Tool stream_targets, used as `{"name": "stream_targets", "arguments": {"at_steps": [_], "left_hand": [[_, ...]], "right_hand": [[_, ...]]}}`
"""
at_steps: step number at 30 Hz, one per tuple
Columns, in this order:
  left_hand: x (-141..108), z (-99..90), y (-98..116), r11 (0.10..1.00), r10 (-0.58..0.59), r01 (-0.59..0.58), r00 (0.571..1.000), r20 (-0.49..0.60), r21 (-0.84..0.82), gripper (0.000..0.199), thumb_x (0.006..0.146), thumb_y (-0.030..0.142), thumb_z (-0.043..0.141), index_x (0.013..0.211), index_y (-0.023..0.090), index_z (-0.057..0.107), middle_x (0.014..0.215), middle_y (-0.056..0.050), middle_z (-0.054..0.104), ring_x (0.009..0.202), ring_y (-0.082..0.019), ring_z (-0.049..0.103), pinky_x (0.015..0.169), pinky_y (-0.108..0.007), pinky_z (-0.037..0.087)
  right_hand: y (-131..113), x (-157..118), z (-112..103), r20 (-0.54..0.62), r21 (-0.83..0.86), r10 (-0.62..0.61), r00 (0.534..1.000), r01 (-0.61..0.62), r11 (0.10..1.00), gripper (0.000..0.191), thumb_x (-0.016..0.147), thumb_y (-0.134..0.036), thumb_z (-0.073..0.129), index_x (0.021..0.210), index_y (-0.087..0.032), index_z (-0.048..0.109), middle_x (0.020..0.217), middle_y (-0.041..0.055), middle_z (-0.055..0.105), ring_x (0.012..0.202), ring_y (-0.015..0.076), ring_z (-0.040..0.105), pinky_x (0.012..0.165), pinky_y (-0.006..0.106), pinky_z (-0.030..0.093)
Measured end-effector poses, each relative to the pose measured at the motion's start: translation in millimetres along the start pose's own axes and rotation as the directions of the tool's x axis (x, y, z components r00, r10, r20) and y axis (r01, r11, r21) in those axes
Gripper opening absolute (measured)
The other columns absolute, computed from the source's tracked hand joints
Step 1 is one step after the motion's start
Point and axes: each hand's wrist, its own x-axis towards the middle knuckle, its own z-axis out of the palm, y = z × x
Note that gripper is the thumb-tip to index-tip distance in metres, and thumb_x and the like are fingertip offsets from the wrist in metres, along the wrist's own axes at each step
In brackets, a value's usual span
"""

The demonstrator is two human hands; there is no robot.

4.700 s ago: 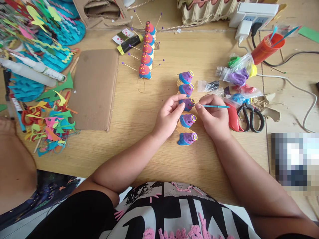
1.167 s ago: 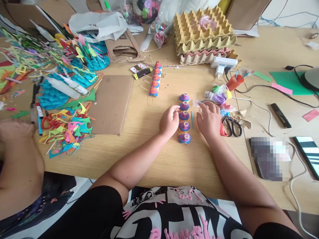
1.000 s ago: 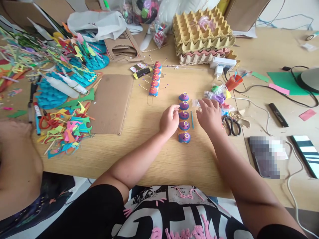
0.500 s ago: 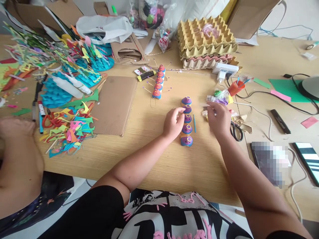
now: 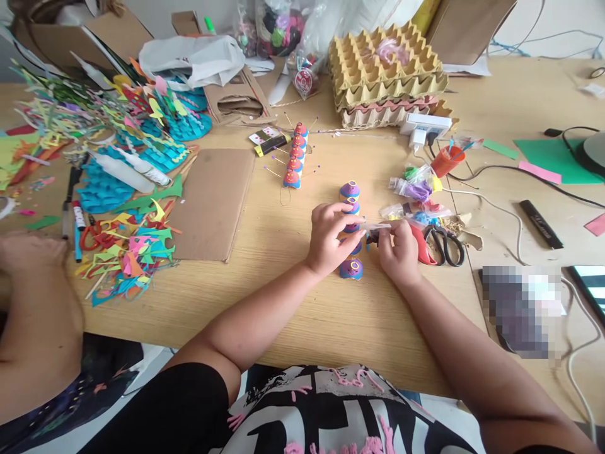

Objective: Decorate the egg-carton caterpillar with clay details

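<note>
Hands [image 5: 329,238] pinching plastic bag [image 5: 377,226], purple figures [image 5: 351,269] beneath

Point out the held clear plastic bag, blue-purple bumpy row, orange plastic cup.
Held clear plastic bag [image 5: 377,226], head view: pale flat strip.
Blue-purple bumpy row [image 5: 350,270], head view: bump nearest the wearer.
Orange plastic cup [image 5: 442,164], head view: side wall.

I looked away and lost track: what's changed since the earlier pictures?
The right hand has let go of the blue tool, laid down right of the purple row and now mostly hidden. It has brought the small bag leftward from the table. The left hand has shifted from the row to grip the bag too. The red row and cardboard stayed put.
</note>
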Motion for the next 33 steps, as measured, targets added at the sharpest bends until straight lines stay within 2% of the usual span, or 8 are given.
{"name": "stream_targets", "arguments": {"at_steps": [5, 11, 16, 19, 23, 28, 33], "left_hand": [[-1.1, -0.9, 1.0, 1.0, -0.01, 0.01, 0.999, 0.042, 0.006, 0.014, 0.098, 0.042, 0.071, 0.1, 0.029, 0.077, 0.126, -0.007, 0.069, 0.125, -0.025, 0.059, 0.118, -0.046, 0.045], [-1.1, 0.1, 0.0, 0.998, 0.059, -0.06, 0.998, -0.02, -0.012, 0.012, 0.097, 0.039, 0.074, 0.093, 0.028, 0.078, 0.121, -0.006, 0.069, 0.121, -0.023, 0.059, 0.115, -0.044, 0.046], [-0.8, 3.5, -2.8, 0.997, 0.065, -0.065, 0.998, -0.011, -0.032, 0.013, 0.094, 0.038, 0.079, 0.09, 0.026, 0.077, 0.119, -0.006, 0.07, 0.121, -0.024, 0.06, 0.114, -0.044, 0.046], [-0.8, 4.1, -2.9, 0.996, 0.083, -0.083, 0.996, -0.015, -0.041, 0.013, 0.095, 0.038, 0.077, 0.089, 0.027, 0.077, 0.117, -0.005, 0.071, 0.12, -0.024, 0.06, 0.114, -0.044, 0.046], [-1.0, 4.0, -3.5, 0.996, 0.072, -0.073, 0.997, -0.02, -0.06, 0.013, 0.098, 0.036, 0.074, 0.09, 0.026, 0.077, 0.114, -0.005, 0.072, 0.119, -0.023, 0.061, 0.113, -0.043, 0.046], [-1.6, 7.6, -9.3, 0.981, -0.032, 0.013, 0.995, -0.095, -0.193, 0.016, 0.1, 0.038, 0.071, 0.094, 0.024, 0.076, 0.112, -0.005, 0.073, 0.115, -0.021, 0.066, 0.111, -0.04, 0.049], [-2.4, 11.5, -13.5, 0.96, -0.079, 0.046, 0.991, -0.11, -0.277, 0.019, 0.101, 0.041, 0.07, 0.097, 0.024, 0.076, 0.112, -0.005, 0.073, 0.116, -0.021, 0.067, 0.111, -0.041, 0.049]], "right_hand": [[-0.4, -2.4, -0.7, 0.026, -0.041, -0.093, 0.995, 0.094, 0.995, 0.008, 0.103, -0.031, 0.053, 0.097, -0.027, 0.056, 0.086, 0.0056, 0.069, 0.08, 0.0245, 0.064, 0.076, 0.043, 0.051], [-2.8, 1.2, -2.2, 0.017, -0.059, -0.092, 0.996, 0.093, 0.994, 0.008, 0.101, -0.027, 0.056, 0.093, -0.026, 0.054, 0.085, 0.0039, 0.069, 0.078, 0.0221, 0.062, 0.074, 0.04, 0.049], [-2.8, 2.9, -1.2, -0.02, -0.044, -0.216, 0.976, 0.215, 0.976, 0.011, 0.099, -0.021, 0.061, 0.091, -0.026, 0.055, 0.081, 0.0016, 0.069, 0.076, 0.0203, 0.062, 0.071, 0.037, 0.046], [-3.9, 3.6, -1.6, -0.027, -0.027, -0.244, 0.969, 0.244, 0.97, 0.012, 0.098, -0.019, 0.062, 0.091, -0.026, 0.056, 0.081, 0.0011, 0.069, 0.075, 0.0196, 0.062, 0.07, 0.037, 0.046], [-7.8, 5.8, -4.2, 0.0, 0.055, -0.224, 0.975, 0.224, 0.973, 0.009, 0.097, -0.024, 0.065, 0.092, -0.025, 0.058, 0.082, 0.0009, 0.069, 0.074, 0.0184, 0.062, 0.07, 0.035, 0.047], [-7.8, 9.3, -5.4, 0.112, 0.108, -0.201, 0.973, 0.189, 0.976, 0.011, 0.095, -0.032, 0.07, 0.098, -0.024, 0.065, 0.088, 0.0034, 0.073, 0.078, 0.0201, 0.064, 0.074, 0.036, 0.049], [-5.0, 9.2, -4.5, 0.098, 0.117, -0.109, 0.989, 0.097, 0.988, 0.012, 0.098, -0.031, 0.064, 0.09, -0.023, 0.066, 0.081, 0.0031, 0.072, 0.075, 0.0191, 0.064, 0.071, 0.034, 0.048]]}}
